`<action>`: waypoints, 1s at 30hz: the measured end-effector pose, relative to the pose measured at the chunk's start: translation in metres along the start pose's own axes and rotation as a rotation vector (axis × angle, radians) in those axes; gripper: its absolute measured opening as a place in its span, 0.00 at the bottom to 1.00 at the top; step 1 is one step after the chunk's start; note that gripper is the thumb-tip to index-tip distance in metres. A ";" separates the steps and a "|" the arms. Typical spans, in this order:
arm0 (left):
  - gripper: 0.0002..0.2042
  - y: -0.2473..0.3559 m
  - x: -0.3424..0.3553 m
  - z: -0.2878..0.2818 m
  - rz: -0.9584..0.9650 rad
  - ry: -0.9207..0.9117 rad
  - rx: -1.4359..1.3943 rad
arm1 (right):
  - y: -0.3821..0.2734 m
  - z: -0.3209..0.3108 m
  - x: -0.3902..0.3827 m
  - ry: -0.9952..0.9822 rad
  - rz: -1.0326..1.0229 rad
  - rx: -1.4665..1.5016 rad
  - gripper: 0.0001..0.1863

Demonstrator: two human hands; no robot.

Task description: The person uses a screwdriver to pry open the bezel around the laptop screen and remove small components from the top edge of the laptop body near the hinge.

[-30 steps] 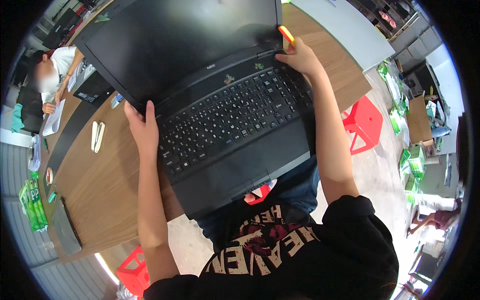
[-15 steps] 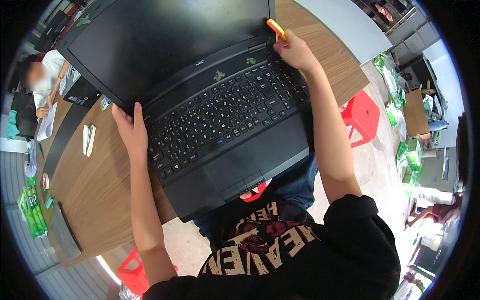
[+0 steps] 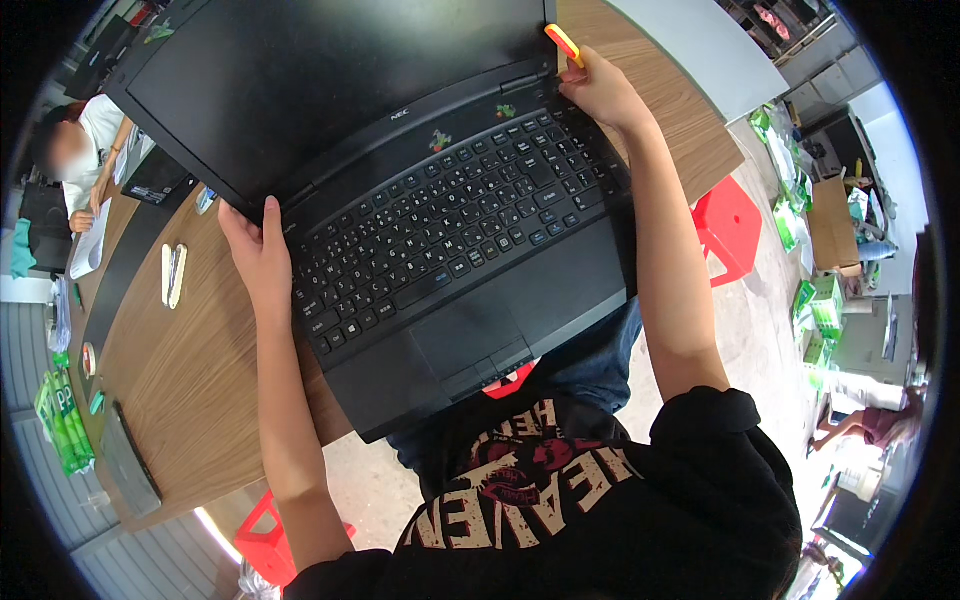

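Note:
A black laptop (image 3: 480,290) lies unfolded in front of me, tilted, with its dark screen (image 3: 330,75) leaning back and its front edge reaching past the table toward my lap. My left hand (image 3: 262,255) grips its left edge near the hinge, thumb on top and the other fingers hidden underneath. At the right hinge corner, my right hand (image 3: 605,92) is closed around the laptop's side. A slim yellow-and-orange tool (image 3: 564,45) sticks out of that same hand; its lower part is hidden, so its kind is unclear. Small stickers dot the strip above the keyboard.
The wooden table (image 3: 200,400) curves around the left, bearing a white folding tool (image 3: 174,276), a tape roll (image 3: 89,360) and a thin grey device (image 3: 130,460). Another person (image 3: 90,150) sits at the far left with papers. Red stools (image 3: 727,230) stand nearby; green packages (image 3: 825,310) lie at right.
My right hand and the tool in it have shifted slightly up and to the right, along with the laptop's right side. The left hand has risen a little, still holding the edge.

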State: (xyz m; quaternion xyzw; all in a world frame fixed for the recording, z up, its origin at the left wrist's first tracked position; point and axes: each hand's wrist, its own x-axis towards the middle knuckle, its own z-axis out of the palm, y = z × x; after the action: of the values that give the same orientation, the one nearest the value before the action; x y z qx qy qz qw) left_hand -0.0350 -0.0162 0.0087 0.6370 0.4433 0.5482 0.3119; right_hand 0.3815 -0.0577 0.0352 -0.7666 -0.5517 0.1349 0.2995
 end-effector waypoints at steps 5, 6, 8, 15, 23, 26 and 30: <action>0.23 -0.003 0.002 -0.003 -0.009 -0.021 -0.005 | -0.002 0.004 0.000 0.008 -0.011 -0.010 0.16; 0.23 -0.004 0.002 -0.003 -0.009 -0.021 -0.004 | -0.003 0.003 0.000 0.008 -0.011 -0.010 0.16; 0.23 -0.004 0.001 -0.002 -0.005 -0.018 -0.007 | -0.003 0.001 0.000 -0.013 0.022 0.022 0.16; 0.24 -0.005 0.002 -0.003 0.001 -0.021 -0.005 | -0.001 0.003 0.001 0.014 -0.029 -0.002 0.17; 0.21 -0.004 0.001 -0.002 0.013 -0.010 -0.014 | 0.004 0.003 0.002 0.042 -0.047 0.084 0.18; 0.21 -0.002 0.001 -0.001 0.002 0.003 -0.007 | 0.005 0.004 0.004 0.042 -0.004 0.064 0.18; 0.20 -0.004 0.001 -0.001 -0.005 0.000 0.001 | 0.006 0.003 0.002 0.044 -0.010 0.084 0.19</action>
State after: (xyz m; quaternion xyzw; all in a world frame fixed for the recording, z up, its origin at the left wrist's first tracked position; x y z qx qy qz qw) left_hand -0.0368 -0.0138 0.0057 0.6361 0.4453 0.5471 0.3127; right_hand 0.3855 -0.0559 0.0300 -0.7534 -0.5426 0.1398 0.3441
